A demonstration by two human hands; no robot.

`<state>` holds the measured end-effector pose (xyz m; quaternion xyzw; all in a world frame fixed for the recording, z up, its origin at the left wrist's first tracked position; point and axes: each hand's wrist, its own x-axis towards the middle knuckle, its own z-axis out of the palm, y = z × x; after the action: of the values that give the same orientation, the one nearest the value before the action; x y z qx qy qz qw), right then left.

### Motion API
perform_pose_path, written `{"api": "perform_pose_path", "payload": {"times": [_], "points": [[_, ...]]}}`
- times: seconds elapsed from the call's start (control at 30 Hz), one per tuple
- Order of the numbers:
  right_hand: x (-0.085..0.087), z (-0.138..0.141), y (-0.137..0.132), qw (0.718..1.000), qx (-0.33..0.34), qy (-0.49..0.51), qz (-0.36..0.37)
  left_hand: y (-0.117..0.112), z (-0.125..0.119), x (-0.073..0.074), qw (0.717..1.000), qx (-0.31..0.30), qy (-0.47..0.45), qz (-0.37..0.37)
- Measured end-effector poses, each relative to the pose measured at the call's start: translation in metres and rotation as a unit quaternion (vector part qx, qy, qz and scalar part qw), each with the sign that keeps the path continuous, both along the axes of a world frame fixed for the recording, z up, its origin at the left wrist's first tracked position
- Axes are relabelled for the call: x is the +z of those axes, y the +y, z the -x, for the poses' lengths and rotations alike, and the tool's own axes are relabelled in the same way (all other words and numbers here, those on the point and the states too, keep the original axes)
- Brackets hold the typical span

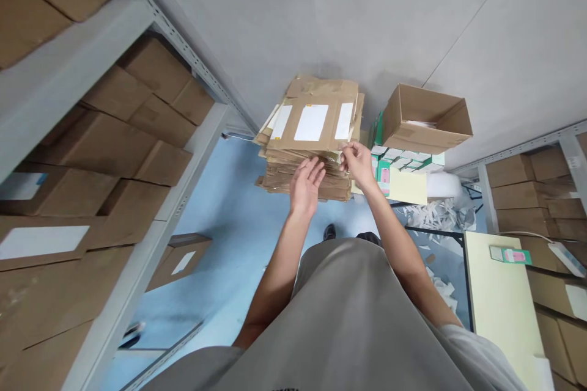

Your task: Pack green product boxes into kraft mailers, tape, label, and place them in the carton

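Observation:
A tall stack of flattened brown cardboard boxes (312, 134) with white labels on the top sheet stands on the blue floor against the grey wall. My left hand (306, 183) is open, fingers loosely spread, at the front edge of the stack near its middle sheets. My right hand (358, 162) pinches the right front corner of the top flattened box.
Metal shelving (151, 220) loaded with brown cartons fills the left. An open empty carton (424, 119) sits on small green-and-white boxes (403, 162) right of the stack. White paper scraps (435, 217) litter the floor, by a pale yellow table (499, 299) and more shelves at right.

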<state>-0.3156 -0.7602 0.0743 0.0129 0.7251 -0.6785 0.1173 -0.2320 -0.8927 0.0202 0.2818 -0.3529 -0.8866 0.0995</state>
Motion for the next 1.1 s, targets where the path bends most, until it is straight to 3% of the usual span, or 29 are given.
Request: {"api": "perform_pose_path", "payload": {"times": [0.1,0.2,0.33,0.47,0.6,0.73,0.83,0.97,1.1], "points": [[0.016,-0.033,0.004,0.999,0.013,0.038,0.000,-0.006,0.010,0.004,0.998,0.031,-0.002,-0.049],[0.020,-0.070,0.016,0.999,0.015,0.042,0.003,-0.005,0.013,0.009,0.996,0.063,0.002,-0.057],[0.006,-0.104,0.047,1.000,0.003,0.025,0.004,0.016,0.012,0.024,0.998,0.033,0.051,-0.016],[-0.017,-0.117,0.101,0.998,-0.068,0.000,-0.007,0.061,0.017,0.043,0.994,-0.062,0.090,0.012],[-0.028,-0.132,0.190,0.966,-0.252,0.035,-0.053,0.123,0.023,0.050,0.982,-0.164,0.089,0.030],[-0.022,-0.170,0.301,0.874,-0.452,0.088,-0.153,0.194,0.021,0.044,0.956,-0.275,0.087,0.053],[-0.018,-0.211,0.378,0.801,-0.539,0.108,-0.237,0.258,0.014,0.037,0.922,-0.372,0.087,0.062],[-0.029,-0.270,0.465,0.737,-0.605,0.097,-0.286,0.356,0.000,0.023,0.842,-0.523,0.088,0.098],[-0.056,-0.335,0.547,0.713,-0.639,0.043,-0.286,0.454,-0.020,0.001,0.735,-0.656,0.101,0.139]]}}
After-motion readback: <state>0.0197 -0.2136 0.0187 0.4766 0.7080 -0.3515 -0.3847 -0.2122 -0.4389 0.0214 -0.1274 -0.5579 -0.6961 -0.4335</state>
